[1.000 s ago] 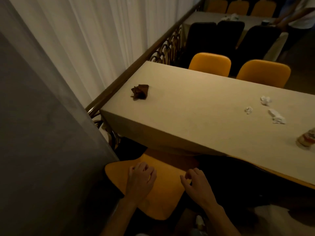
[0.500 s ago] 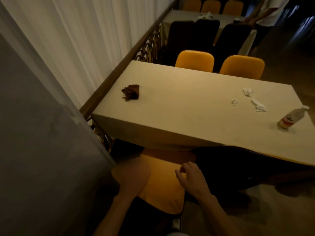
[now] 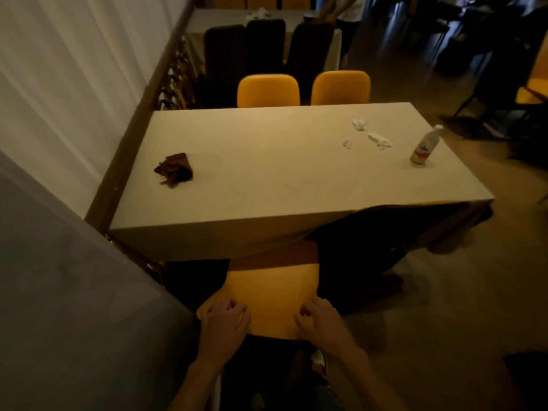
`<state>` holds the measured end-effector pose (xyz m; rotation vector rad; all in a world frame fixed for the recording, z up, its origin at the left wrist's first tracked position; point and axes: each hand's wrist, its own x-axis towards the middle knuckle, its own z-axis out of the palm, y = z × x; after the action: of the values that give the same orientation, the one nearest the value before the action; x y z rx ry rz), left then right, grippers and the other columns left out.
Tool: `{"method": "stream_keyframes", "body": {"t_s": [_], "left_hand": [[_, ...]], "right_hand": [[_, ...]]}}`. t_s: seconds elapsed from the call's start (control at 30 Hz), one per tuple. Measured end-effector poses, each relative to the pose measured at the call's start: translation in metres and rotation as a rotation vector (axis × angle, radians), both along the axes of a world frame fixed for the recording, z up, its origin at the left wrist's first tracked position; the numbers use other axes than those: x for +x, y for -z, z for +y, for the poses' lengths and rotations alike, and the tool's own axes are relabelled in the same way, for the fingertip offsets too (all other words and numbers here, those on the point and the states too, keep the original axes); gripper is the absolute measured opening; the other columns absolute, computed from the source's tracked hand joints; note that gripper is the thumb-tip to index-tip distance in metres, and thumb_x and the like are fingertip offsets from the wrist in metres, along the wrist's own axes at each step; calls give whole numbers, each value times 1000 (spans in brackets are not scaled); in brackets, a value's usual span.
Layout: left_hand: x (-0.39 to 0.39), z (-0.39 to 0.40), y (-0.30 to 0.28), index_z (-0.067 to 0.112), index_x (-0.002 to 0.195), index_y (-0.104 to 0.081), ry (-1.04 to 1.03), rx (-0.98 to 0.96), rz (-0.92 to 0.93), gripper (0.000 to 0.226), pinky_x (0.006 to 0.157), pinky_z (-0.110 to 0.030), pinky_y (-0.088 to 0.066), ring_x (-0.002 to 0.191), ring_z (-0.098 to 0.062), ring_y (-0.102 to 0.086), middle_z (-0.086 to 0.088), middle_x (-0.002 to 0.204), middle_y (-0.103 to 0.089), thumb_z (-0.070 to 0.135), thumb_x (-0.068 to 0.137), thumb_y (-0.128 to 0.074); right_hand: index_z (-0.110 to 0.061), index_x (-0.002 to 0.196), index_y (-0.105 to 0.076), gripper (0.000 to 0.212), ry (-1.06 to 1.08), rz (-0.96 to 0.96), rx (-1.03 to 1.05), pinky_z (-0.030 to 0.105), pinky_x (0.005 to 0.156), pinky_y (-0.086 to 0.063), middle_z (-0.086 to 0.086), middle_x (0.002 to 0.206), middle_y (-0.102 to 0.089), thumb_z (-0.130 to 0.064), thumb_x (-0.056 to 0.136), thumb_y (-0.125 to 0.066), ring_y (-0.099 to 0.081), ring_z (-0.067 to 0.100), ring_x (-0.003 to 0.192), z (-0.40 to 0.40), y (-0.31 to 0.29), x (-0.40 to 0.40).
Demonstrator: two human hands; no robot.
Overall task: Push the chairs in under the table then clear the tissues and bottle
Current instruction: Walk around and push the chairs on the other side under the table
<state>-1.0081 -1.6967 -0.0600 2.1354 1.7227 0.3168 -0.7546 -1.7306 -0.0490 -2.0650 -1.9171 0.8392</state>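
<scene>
A yellow chair [image 3: 272, 295] stands at the near side of the long beige table [image 3: 281, 179], its seat partly under the tabletop. My left hand [image 3: 224, 321] and my right hand [image 3: 321, 321] both lie on the top of its backrest with the fingers curled over it. Three crumpled white tissues [image 3: 360, 123] [image 3: 347, 143] [image 3: 379, 140] lie on the far right part of the table. A small plastic bottle [image 3: 425, 146] with a red label stands upright near the right edge.
A brown folded napkin [image 3: 175, 169] lies on the table's left part. Two yellow chairs [image 3: 268, 90] [image 3: 341, 88] are tucked in at the far side. A dark chair [image 3: 361, 247] sits right of mine. A grey wall [image 3: 74, 307] and railing [image 3: 139, 126] close the left. A person [image 3: 347, 13] stands beyond.
My view has swung right, so the whole table and the bottle now show. Both hands have settled at the two ends of the chair's backrest, and the chair now faces the table squarely.
</scene>
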Motion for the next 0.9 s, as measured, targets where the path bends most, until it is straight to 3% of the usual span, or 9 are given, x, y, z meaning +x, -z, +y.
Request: {"method": "stream_keyframes", "body": {"t_s": [0.17,0.37,0.5,0.67,0.77,0.9], "left_hand": [[-35,-12,21,44,111,-60,71,-114,67,60,97,-27,-13,116,-12,-45,9,113,-52,69,85,-11],[-38,-12,31,43,112,-61,56,-77,26,54,103,-35,-23,112,-17,-47,4,109,-52,66,90,-16],[-49,-18,37,37,116,-64,28,-35,-30,52,108,-40,-25,117,-17,-42,0,116,-51,61,94,-24],[-46,-12,41,41,113,-60,6,-84,-6,49,113,-43,-14,116,-19,-38,1,111,-43,62,92,-20],[-43,-8,48,39,110,-61,-9,-71,-28,47,113,-50,-19,111,-22,-40,0,106,-42,61,93,-23],[-41,-5,54,40,106,-62,-18,-37,-85,51,105,-57,-29,106,-20,-38,3,104,-40,64,96,-18]], "right_hand": [[-28,102,-60,43,71,12,-17,34,87,-41,-7,98,-52,-58,96,-29,-51,15,91,-34,24,-46],[-31,111,-60,30,243,-58,34,36,107,-26,-6,116,-57,-49,101,-38,-48,16,113,-45,24,-66],[-35,128,-53,43,254,-110,-27,44,117,-7,-7,137,-50,-58,98,-32,-38,19,131,-52,24,-82],[-41,126,-52,60,247,-94,-7,47,112,1,-9,137,-48,-73,90,-17,-35,18,132,-47,36,-92],[-45,126,-47,65,191,-92,-20,47,109,-2,-9,139,-43,-78,88,-5,-29,17,130,-44,39,-83],[-44,128,-44,63,100,-114,-17,46,103,-6,-8,136,-43,-79,89,-9,-31,16,126,-40,36,-73]]}}
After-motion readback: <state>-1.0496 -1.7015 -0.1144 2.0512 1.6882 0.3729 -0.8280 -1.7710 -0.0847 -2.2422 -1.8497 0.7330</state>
